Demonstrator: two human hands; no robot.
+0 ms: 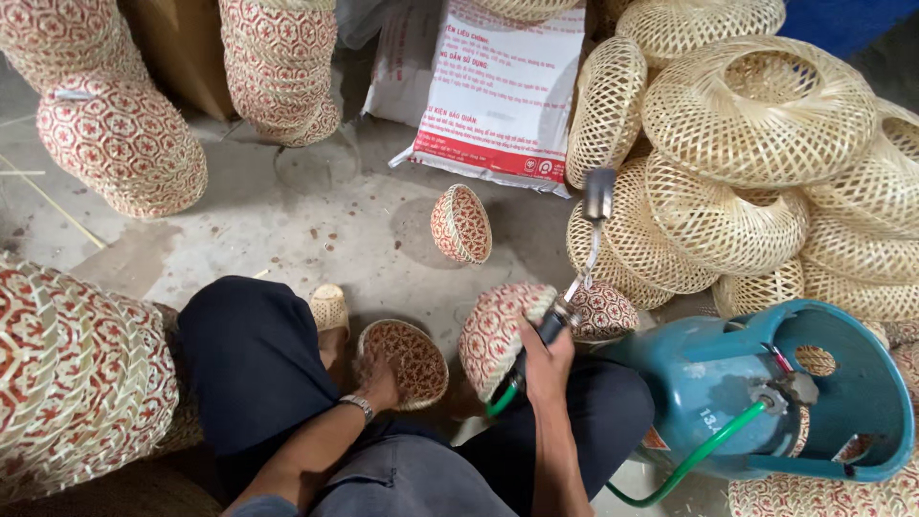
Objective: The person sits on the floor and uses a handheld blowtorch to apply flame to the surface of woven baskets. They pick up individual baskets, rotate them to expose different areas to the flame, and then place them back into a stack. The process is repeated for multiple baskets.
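Head view, seated person on a concrete floor [316,230].

L hand [378,378]: fingers spread flat on the rim of a small red-patterned woven basket [407,359] lying between the knees, at 6 o'clock of the frame; grip pressing down rather than wrapped round, seemingly to steady it.

R hand [546,359]: grip clamped round the handle of a gas torch [584,258], whose nozzle points up toward 12 o'clock, away from body and legs. Green hose [713,445] runs from the torch to a blue gas cylinder [766,393] lying on its side at 4 o'clock, within reach.

Another patterned basket [493,335] sits just beside the R hand; a third [459,225] appears off the floor near centre, w/ a shadow under it.

Plain bamboo baskets [756,115] heaped at 2 o'clock; patterned stacks [124,144] at 10 o'clock and [77,383] at 8 o'clock, apparently sorted by finish. Printed sack [498,91] at 12 o'clock.
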